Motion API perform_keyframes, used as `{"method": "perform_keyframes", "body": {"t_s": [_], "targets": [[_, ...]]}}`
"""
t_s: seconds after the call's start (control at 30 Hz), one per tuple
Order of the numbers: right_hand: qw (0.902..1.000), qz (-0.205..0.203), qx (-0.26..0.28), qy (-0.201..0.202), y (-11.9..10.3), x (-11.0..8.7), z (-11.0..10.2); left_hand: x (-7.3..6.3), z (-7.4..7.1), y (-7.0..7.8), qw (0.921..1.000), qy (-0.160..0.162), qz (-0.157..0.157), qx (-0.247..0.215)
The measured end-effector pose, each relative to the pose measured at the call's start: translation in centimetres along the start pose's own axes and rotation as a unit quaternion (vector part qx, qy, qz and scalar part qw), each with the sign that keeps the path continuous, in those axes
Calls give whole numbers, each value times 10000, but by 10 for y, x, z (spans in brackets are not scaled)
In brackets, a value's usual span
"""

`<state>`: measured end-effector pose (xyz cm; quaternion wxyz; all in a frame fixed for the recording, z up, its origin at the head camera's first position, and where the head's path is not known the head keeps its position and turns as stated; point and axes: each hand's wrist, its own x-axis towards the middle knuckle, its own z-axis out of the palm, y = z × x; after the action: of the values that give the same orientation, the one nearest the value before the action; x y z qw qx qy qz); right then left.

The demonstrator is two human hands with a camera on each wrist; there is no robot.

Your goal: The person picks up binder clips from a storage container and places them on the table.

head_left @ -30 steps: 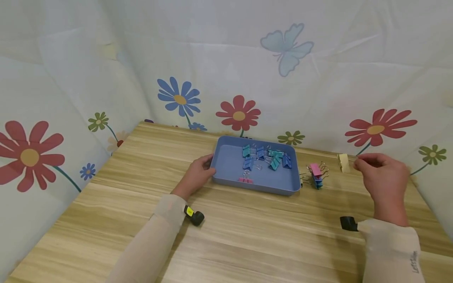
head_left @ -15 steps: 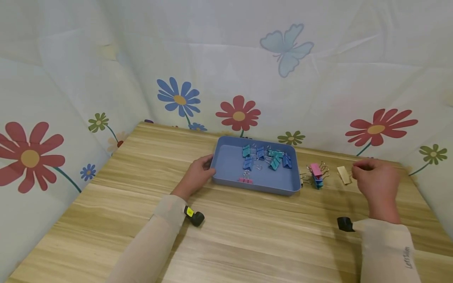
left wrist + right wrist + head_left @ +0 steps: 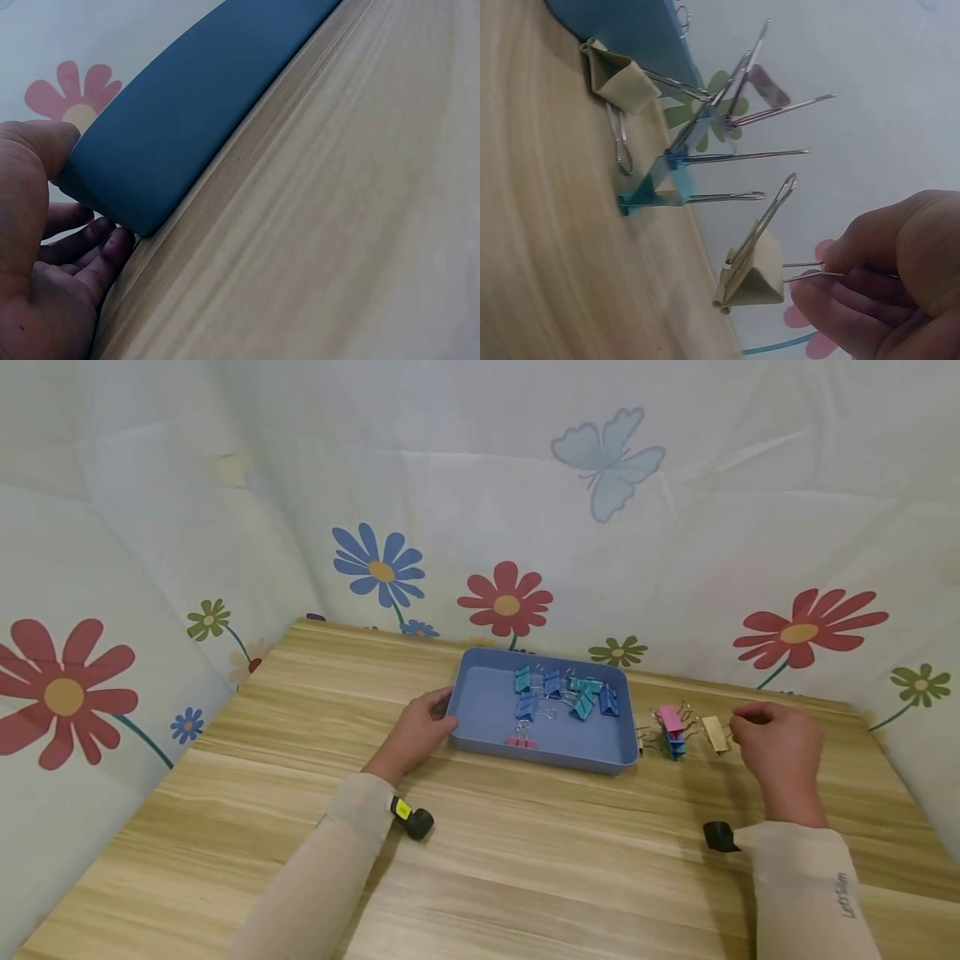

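Observation:
My left hand [image 3: 411,735] grips the left end of the blue tray [image 3: 540,759]. In the left wrist view its thumb [image 3: 52,142] lies at the tray's rim and the fingers are low by the corner. My right hand [image 3: 783,752] pinches a wire handle of a cream binder clip [image 3: 715,734]. That clip [image 3: 754,277] hangs by the table, its other handle sticking up. Just left of it stands a small pile of binder clips, a pink one [image 3: 670,719] on top of blue and teal [image 3: 649,196] ones.
Another cream binder clip [image 3: 622,82] lies between the pile and the tray. Inside the tray are several blue and teal clips [image 3: 583,703] and a pink clip [image 3: 521,742]. A flowered cloth [image 3: 420,460] hangs behind the wooden table [image 3: 570,860].
My right hand has moved left and slightly down with the cream binder clip, bringing it closer to the pile. The left hand and the tray have stayed put.

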<state>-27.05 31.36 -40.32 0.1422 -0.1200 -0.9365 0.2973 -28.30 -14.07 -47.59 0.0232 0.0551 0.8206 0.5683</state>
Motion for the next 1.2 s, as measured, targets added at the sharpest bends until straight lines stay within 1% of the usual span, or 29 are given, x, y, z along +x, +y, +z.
{"method": "perform_keyframes", "body": {"t_s": [0.2,0.43,0.7,0.93,1.2], "targets": [[9999,-55,49,78,1,0,5,1,0,0,10000,5,-38,5],[9998,19,22,171,4,0,7,0,0,0,10000,-14,-35,24],[9999,90,28,109,8,2,12,-1,0,2,10000,10,-20,69],[9997,241,68,-14,7,1,13,-1,0,2,9999,41,-54,115],[9997,222,86,-37,10,2,15,0,0,1,9998,43,-65,167]]}}
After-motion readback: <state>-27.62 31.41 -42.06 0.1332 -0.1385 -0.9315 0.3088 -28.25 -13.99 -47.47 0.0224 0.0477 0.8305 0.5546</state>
